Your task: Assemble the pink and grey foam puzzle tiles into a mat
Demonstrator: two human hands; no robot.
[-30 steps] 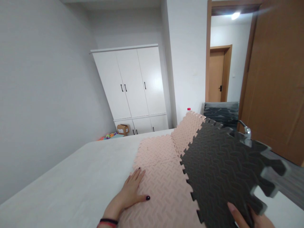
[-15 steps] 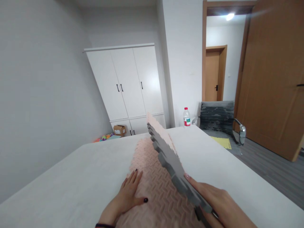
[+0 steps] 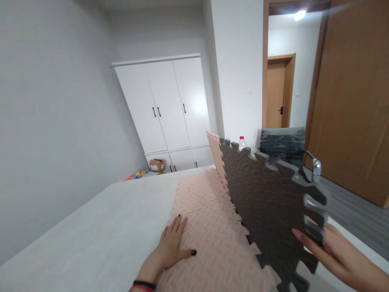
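Note:
My left hand (image 3: 170,245) lies flat with fingers spread on the left edge of a pink foam mat (image 3: 209,231). That mat, with a herringbone texture and a seam between its tiles, rests on the white table. A dark grey foam mat tile (image 3: 258,198) with toothed edges stands steeply raised along the mat's right side. My right hand (image 3: 340,249) grips its near right edge, thumb on the dark face; the other fingers are partly hidden behind it. Beyond the dark tile, a pink foam tile (image 3: 215,152) is also tilted up.
The white tabletop (image 3: 91,227) extends to the left. Behind the raised tile are a red-capped bottle (image 3: 242,144), partly hidden, and a dark chair (image 3: 282,144). A cardboard box (image 3: 157,165) and colourful small items (image 3: 139,174) lie near the white cabinet (image 3: 164,105).
My right hand has swung the grey tile rightward, so its dark textured face now shows. The pink tile beyond it tilts up further right. My left hand stays flat on the mat.

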